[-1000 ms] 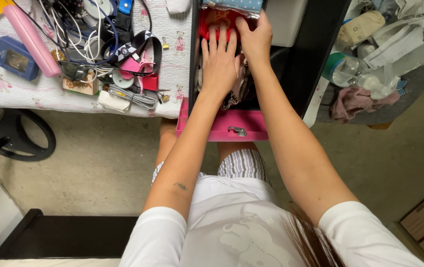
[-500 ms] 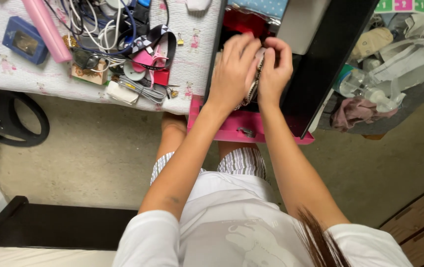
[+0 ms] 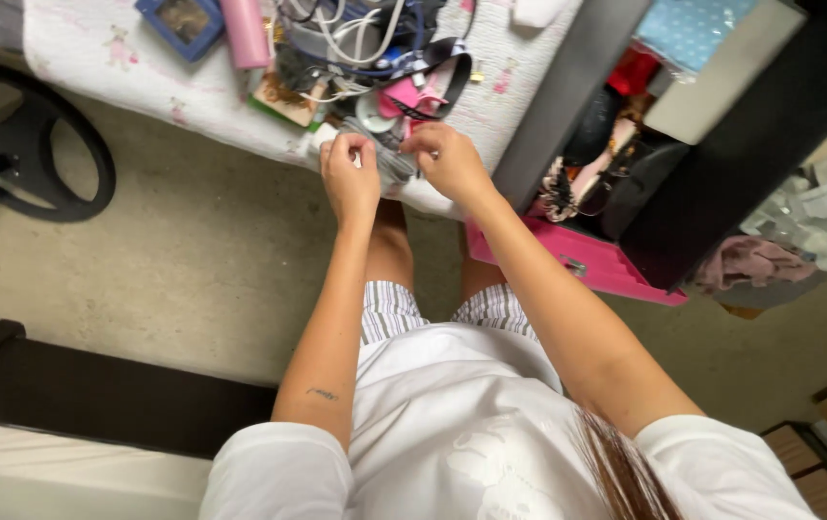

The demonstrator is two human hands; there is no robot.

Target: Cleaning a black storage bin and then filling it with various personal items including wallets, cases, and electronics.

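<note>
My left hand (image 3: 351,178) and my right hand (image 3: 447,164) meet at the near edge of a white quilted surface (image 3: 144,72). Between them they pinch a small grey bundle (image 3: 392,164); what it is I cannot tell. Just beyond my hands lies a heap of cables (image 3: 355,39) with a pink and black strap (image 3: 423,82). To the right, an open pink drawer (image 3: 577,255) sticks out of a black cabinet (image 3: 721,164) and is filled with several dark and pink items.
A pink tube (image 3: 245,29) and a blue framed box (image 3: 182,17) lie on the quilted surface. A black wheel-shaped object (image 3: 38,144) rests on the floor at left. A dark bench (image 3: 95,395) sits lower left. Bags and cloth (image 3: 799,231) pile at right.
Both hands have left the pink drawer and moved left to the edge of the quilted surface, now holding a small grey bundle between them.
</note>
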